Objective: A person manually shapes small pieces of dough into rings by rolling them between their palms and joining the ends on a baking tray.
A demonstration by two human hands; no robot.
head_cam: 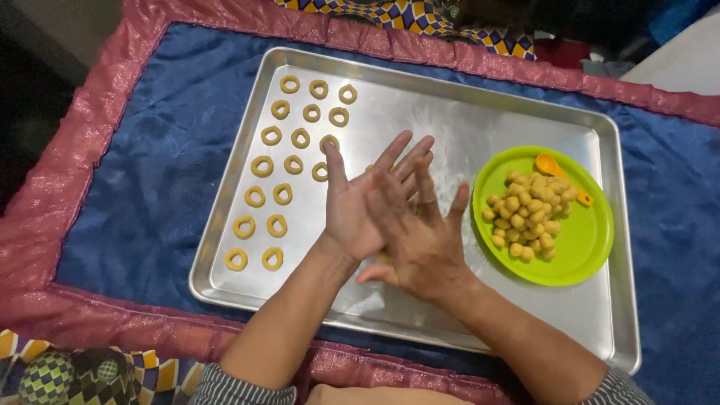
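Note:
Over the middle of a silver baking tray [465, 120], my left hand [349, 214] lies palm up and my right hand [424, 244] is laid flat across it. Their fingers are stretched out. A small piece of yellow dough [383, 256] shows at the lower edge, pressed between the palms. Several dough rings [281, 161] lie in three rows on the tray's left part. On the right of the tray, a green plate [589, 251] holds a heap of small dough balls [525, 214] and an orange spoon [551, 165].
The tray rests on a blue cloth [150, 172] with a shiny pink border [67, 172]. Patterned fabric [420, 19] lies beyond the far edge and at the near left corner. One more ring is partly hidden behind my fingers.

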